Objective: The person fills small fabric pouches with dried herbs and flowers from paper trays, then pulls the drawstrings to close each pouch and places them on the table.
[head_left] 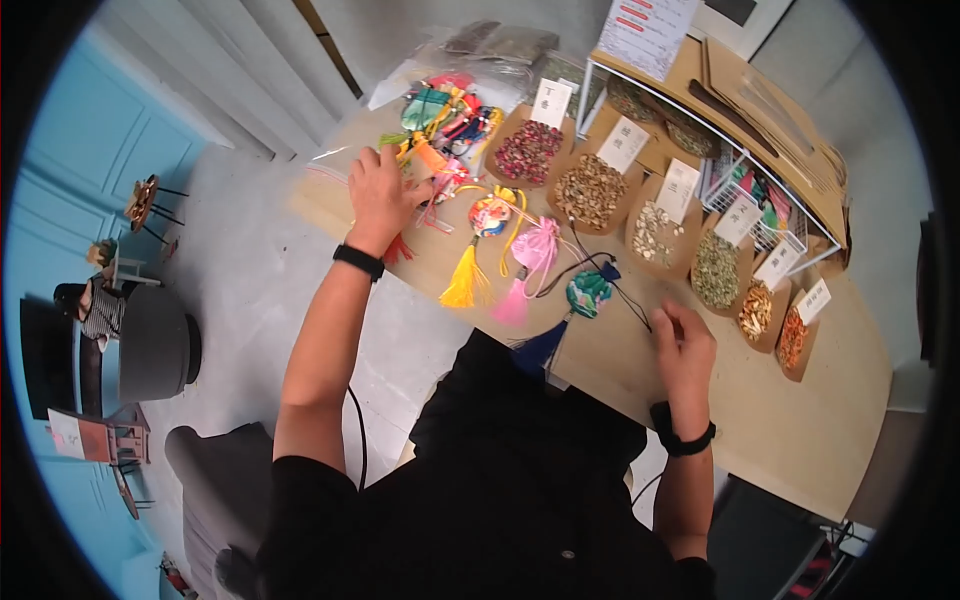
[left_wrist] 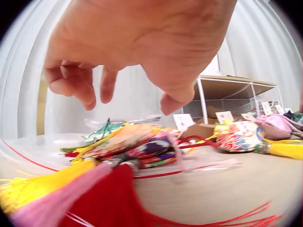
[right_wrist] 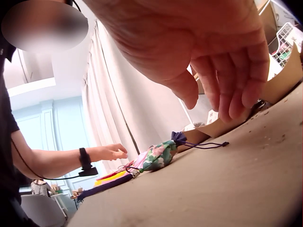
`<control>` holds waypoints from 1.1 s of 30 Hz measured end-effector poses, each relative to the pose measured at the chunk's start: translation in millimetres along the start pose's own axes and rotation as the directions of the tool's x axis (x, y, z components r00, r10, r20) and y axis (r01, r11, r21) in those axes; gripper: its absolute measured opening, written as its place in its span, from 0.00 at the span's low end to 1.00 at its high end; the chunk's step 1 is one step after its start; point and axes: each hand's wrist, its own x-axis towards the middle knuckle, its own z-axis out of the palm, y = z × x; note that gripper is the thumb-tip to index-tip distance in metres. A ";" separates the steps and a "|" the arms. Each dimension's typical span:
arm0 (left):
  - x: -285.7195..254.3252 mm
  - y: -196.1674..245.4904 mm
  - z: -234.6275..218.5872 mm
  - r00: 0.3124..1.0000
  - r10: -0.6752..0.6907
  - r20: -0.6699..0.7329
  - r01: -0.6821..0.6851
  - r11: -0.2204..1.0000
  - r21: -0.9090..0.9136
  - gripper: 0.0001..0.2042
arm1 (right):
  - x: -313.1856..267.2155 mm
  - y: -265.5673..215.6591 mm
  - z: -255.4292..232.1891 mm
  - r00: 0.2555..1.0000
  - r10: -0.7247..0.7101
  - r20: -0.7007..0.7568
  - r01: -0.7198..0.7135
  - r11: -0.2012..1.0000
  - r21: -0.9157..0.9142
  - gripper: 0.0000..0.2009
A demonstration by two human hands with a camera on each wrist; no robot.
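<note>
The left hand (head_left: 383,197), fingers loosely bent and holding nothing, hovers above the tasselled pouch pile (head_left: 425,108), partly hiding it. The right hand (head_left: 686,350), relaxed and empty, is right of the green floral pouch (head_left: 588,295) with its navy tassel. Pink (head_left: 537,245) and yellow-tasselled (head_left: 491,214) pouches lie left of that. Farther, white cards (head_left: 622,145) mark herb trays (head_left: 633,207); their characters and the red-marked sheet (head_left: 645,35) are too small to read reliably.

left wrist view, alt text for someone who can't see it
A left hand with loosely bent, empty fingers hangs above a pile of colourful cloth pouches on a table. Yellow, pink and red tassels fill the lower left; a white patterned pouch lies to the right, a shelf behind.
</note>
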 end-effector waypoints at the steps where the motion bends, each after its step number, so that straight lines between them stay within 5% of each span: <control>1: 8.7 -10.5 4.4 0.996 0.004 0.086 -0.003 1.000 -0.021 0.36 | -2.7 -6.5 -1.7 1.000 0.010 0.025 -0.010 1.000 0.026 0.11; 4: 26.2 -20.6 15.4 0.947 -0.047 0.319 0.026 0.997 0.071 0.38 | -10.5 -20.3 -5.0 0.997 0.031 0.077 -0.040 0.992 0.119 0.09; 5: 34.0 -22.1 18.4 0.883 -0.109 0.456 0.063 0.991 0.116 0.41 | -12.3 -22.5 -6.4 0.995 0.037 0.092 -0.051 0.987 0.151 0.09; 14: 43.5 -46.5 36.2 0.821 -0.123 0.558 0.201 0.976 -0.081 0.40 | -22.0 -29.5 -13.3 0.992 0.024 0.122 -0.048 0.979 0.196 0.07; 20: 26.4 -48.3 61.0 0.939 -0.186 0.290 0.190 0.982 0.014 0.23 | -20.5 -55.2 -7.5 0.984 -0.119 0.131 0.079 0.958 0.275 0.06; 23: 24.7 -16.1 14.0 0.998 -0.055 0.009 0.055 0.998 0.023 0.23 | -17.8 -76.7 -11.3 0.977 -0.162 0.141 0.116 0.951 0.287 0.06; 25: 19.9 11.5 -18.3 0.985 0.039 -0.166 -0.042 0.999 -0.011 0.25 | -14.3 -88.0 -15.2 0.970 -0.212 0.119 0.172 0.945 0.279 0.06; 33: -56.8 162.2 -81.6 0.926 0.232 -0.299 -0.309 0.920 -0.242 0.27 | -0.5 -133.8 -25.7 0.925 -0.373 -0.065 0.367 0.839 0.402 0.13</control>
